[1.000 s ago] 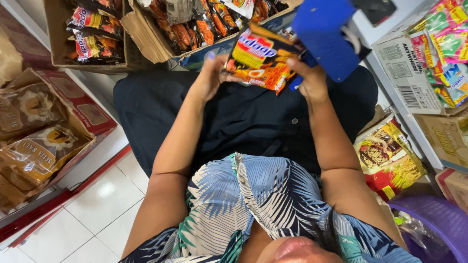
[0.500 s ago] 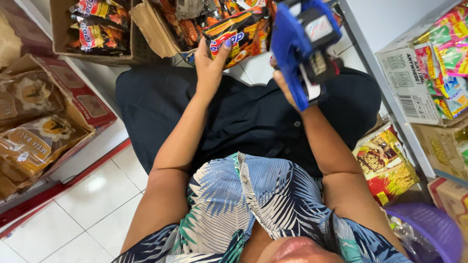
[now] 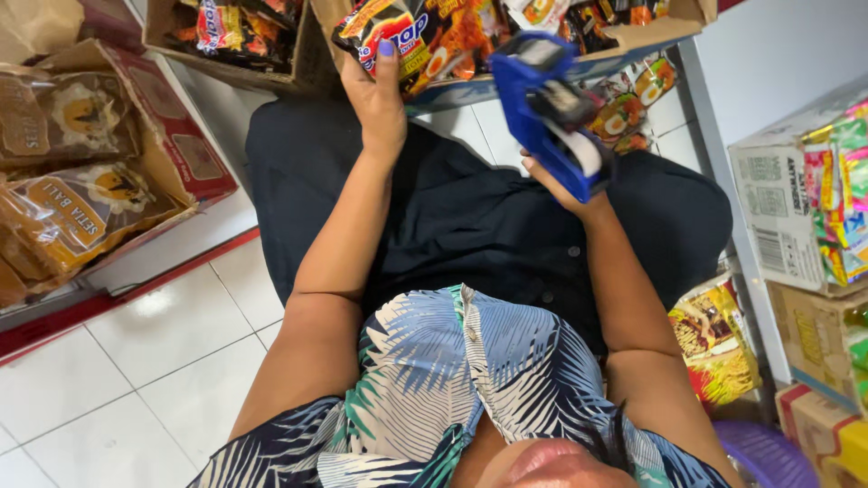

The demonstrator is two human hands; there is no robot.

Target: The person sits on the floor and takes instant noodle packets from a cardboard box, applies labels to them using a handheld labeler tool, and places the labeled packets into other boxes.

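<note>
A: What has changed? 
B: Our left hand (image 3: 380,104) has carried the noodle packet (image 3: 398,36) up over the carton (image 3: 633,41); its grip is closed on the packet.

A: And the labeller? 
B: Our right hand (image 3: 565,185) clasps the blue price labeller (image 3: 547,108), whose long axis now runs diagonally, nose up-left toward the packet.

I have one view only, from the camera on the person's head, tipped steeply down along their own body. It looks past the patterned shirt (image 3: 452,380) and the dark lap (image 3: 488,226) to the white tiled floor (image 3: 136,361), and it sits very near (the chin fills the bottom edge). Both forearms run up the frame, away from the lens, so the left hand (image 3: 378,99) and right hand (image 3: 565,185) sit high in the picture. Cardboard boxes (image 3: 787,217) crowd the edges.
</note>
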